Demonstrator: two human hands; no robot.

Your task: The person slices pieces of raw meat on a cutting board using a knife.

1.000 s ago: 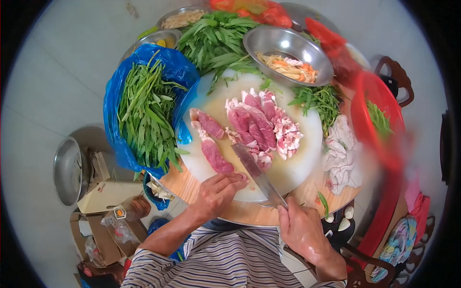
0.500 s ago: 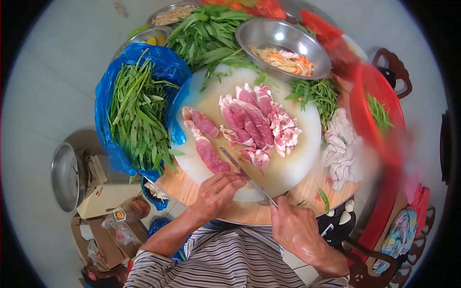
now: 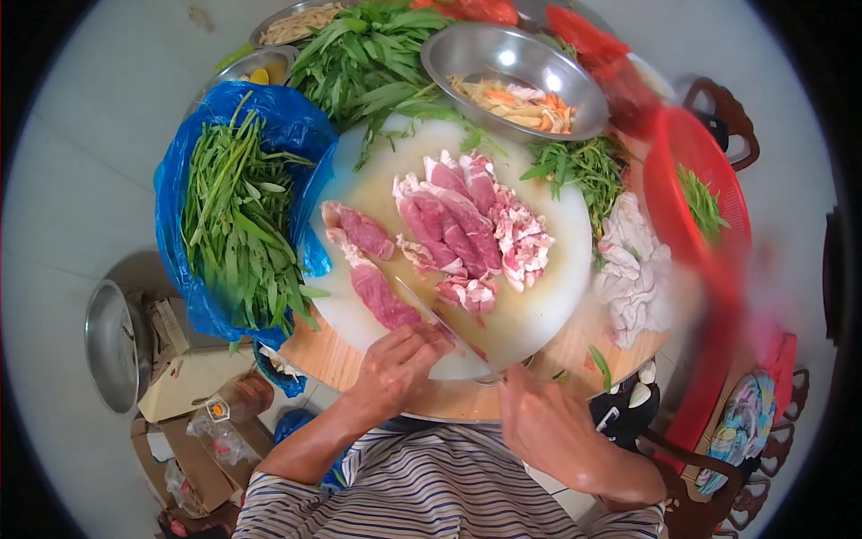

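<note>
My left hand [image 3: 400, 364] presses with bent fingers on the near end of a long strip of raw meat [image 3: 382, 295] on the round white cutting board [image 3: 355, 323]. Wrapped round the handle of a knife [image 3: 442, 322] is my right hand [image 3: 548, 422]; the blade points up and left, close beside my left fingertips. A shorter meat piece [image 3: 357, 229] lies above the strip. Larger meat slices [image 3: 449, 220] lie mid-board, with small cut pieces [image 3: 523, 241] to their right and a few more [image 3: 469, 293] below.
A blue bag of greens [image 3: 171, 198] is at left, loose leaves [image 3: 368, 58] behind the board. A steel bowl [image 3: 449, 49] of shredded food stands at the back, a crumpled cloth [image 3: 633, 274] at right, a red basket [image 3: 663, 171] beyond. The wooden table edge [image 3: 310, 350] shows in front.
The knife has moved left and down from the meat slices to beside my left fingertips, its blade turned more edge-on. My left hand keeps its place on the strip. The whole view has shifted slightly.
</note>
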